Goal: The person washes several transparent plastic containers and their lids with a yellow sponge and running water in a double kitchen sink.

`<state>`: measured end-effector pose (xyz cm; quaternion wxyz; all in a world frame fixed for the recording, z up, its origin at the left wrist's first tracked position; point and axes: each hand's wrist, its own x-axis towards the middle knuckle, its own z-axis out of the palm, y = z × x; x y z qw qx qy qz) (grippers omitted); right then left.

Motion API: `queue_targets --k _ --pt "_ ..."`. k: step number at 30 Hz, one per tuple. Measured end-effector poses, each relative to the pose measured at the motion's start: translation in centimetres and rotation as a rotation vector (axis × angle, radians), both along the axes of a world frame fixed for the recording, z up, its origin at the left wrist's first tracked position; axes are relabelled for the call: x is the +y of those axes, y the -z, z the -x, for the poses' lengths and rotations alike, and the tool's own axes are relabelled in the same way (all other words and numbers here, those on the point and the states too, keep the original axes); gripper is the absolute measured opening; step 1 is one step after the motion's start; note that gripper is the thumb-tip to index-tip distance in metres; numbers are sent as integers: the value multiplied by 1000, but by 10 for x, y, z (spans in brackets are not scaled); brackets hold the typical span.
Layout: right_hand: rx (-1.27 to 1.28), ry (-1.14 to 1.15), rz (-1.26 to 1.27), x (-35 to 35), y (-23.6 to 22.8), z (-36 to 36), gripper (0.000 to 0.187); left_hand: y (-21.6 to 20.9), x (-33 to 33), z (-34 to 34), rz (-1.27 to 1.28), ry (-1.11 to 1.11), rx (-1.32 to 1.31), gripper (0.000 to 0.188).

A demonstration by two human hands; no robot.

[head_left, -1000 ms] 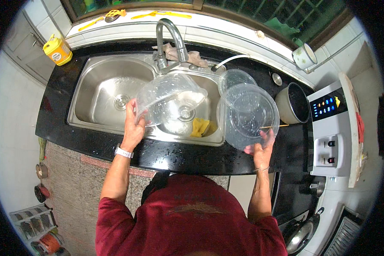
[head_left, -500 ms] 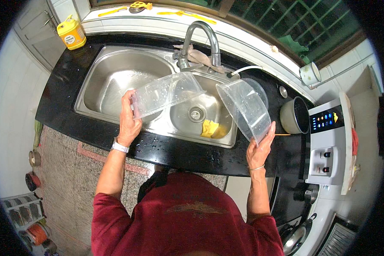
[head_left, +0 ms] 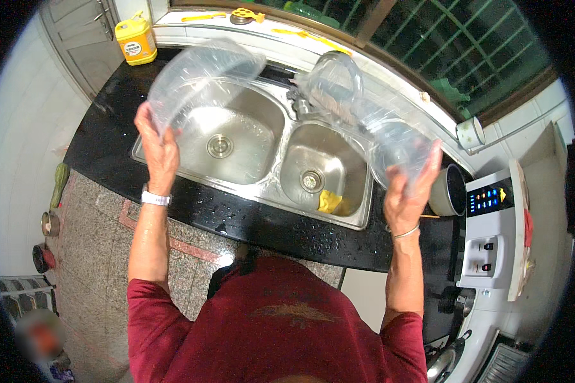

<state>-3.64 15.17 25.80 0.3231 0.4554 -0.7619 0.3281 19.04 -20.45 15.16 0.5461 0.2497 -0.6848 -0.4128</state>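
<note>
My left hand grips the edge of a clear plastic container, raised and tilted over the back of the large sink bowl. In my right hand is a second clear plastic container, held up in front of the faucet and over the right-hand counter. Both containers are smeared by motion. Below and between them lies the small sink bowl, with a crumpled yellow cloth near its drain.
A yellow jug stands at the counter's back left corner. On the right are a metal pot and a white water dispenser. Yellow utensils lie on the windowsill. Water drops dot the black counter.
Both containers have been lifted up and away from me, the left one also leftward. Their tilt has changed, and the large bowl's drain now shows.
</note>
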Motion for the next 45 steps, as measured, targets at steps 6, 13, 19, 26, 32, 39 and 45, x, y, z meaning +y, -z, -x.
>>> queue_targets --k 6,13,19,26,32,39,45 --pt "-492 -439 529 -59 -60 -24 74 -71 -24 -39 -131 0 401 57" --pt "-185 -87 -253 -116 68 -11 85 31 -57 -46 395 -335 -568 68" --pt "-63 -120 90 -139 -5 4 76 3 -80 -69 -420 -225 201 57" --pt "-157 38 -290 -156 59 6 76 37 -47 -48 277 -316 -711 67" --pt "-109 -225 -103 -158 -26 32 69 -45 -99 -74 -435 -49 225 69" --pt "-140 -772 524 -102 -279 -26 25 -214 -121 -169 -243 690 1004 47" --pt "-712 -789 435 -171 -86 -31 50 -83 -98 -163 -203 250 782 44"
